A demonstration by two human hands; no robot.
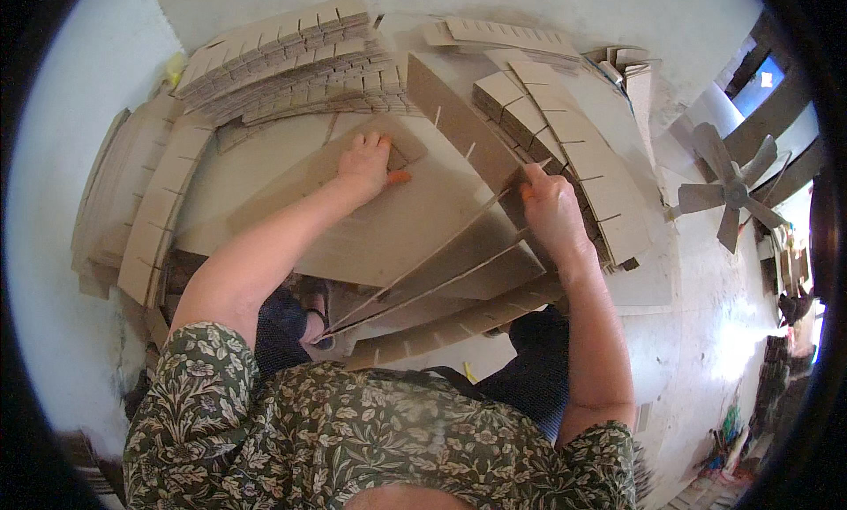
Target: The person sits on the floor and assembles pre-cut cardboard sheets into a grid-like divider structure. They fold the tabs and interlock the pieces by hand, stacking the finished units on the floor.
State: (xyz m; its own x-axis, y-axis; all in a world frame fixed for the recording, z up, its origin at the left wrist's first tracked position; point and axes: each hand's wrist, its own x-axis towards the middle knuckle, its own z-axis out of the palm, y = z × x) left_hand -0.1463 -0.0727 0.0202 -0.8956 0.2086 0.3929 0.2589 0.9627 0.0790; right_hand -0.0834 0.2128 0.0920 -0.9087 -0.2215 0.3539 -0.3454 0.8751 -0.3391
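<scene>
My left hand (366,162) rests over a blurred slotted cardboard strip (298,172) lying on the work surface; orange pieces show at its fingers. My right hand (548,195) grips cardboard near the lower end of a long slotted cardboard strip (456,119), tilted across the surface. Further slotted cardboard panels (476,255) hang below that hand towards my lap, their edges showing as pale lines. Exactly how these pieces join is hidden by the hand and by blur. Beside my right hand lies a stack of slotted strips (572,159).
Tall stacks of slotted cardboard (284,53) stand at the back left, with more strips (162,199) at the left edge. A smaller pile (506,37) lies at the back right. A fan (734,192) stands at the right. My legs are below the near edge.
</scene>
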